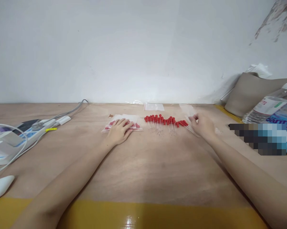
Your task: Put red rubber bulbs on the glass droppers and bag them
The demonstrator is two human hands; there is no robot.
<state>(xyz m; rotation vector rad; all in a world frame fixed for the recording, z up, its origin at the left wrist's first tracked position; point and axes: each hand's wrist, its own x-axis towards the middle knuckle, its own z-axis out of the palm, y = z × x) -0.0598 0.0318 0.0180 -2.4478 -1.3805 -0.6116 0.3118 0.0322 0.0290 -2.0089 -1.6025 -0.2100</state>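
Note:
My left hand lies spread over a small pile of clear plastic bags with red pieces showing through them; it covers part of the pile. To the right of it, a row of glass droppers with red rubber bulbs rests on the table, bulbs toward the wall and thin tubes toward me. My right hand is closed in a pinch at the right end of that row. Its fingers are on a clear plastic bag standing out toward the wall. The bag's lower part is partly hidden by the hand.
A white power strip with plugs and cables is at the left, and a white mouse sits nearer. Another small clear bag lies by the wall. Plastic bottles and a grey-brown container stand at the right.

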